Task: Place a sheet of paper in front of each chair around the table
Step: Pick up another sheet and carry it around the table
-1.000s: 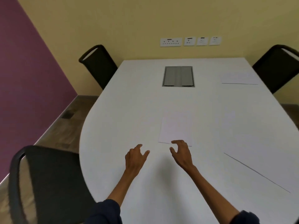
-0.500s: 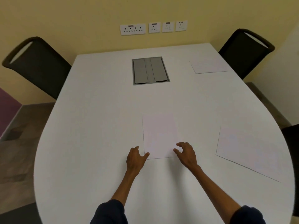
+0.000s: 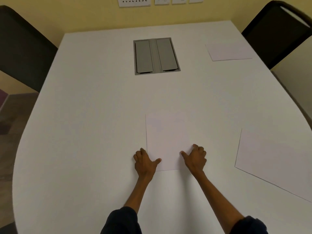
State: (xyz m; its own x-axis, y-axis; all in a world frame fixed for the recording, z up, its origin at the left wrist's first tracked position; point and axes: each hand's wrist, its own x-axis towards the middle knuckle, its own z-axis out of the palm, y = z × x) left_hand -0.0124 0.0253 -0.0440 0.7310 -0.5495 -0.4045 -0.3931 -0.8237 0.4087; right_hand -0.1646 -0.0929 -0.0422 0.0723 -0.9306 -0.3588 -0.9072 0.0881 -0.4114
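Now both hands press a plain white sheet flat.

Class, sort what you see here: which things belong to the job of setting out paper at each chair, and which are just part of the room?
Part of the job: middle sheet under the left hand and right hand; right sheet; far sheet; left chair; right chair; table.

Just there: grey cable hatch; wall sockets.

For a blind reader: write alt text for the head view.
Left hand and right hand press the near corners of a paper sheet on a white table. Two more sheets lie right; black chairs flank the far end.
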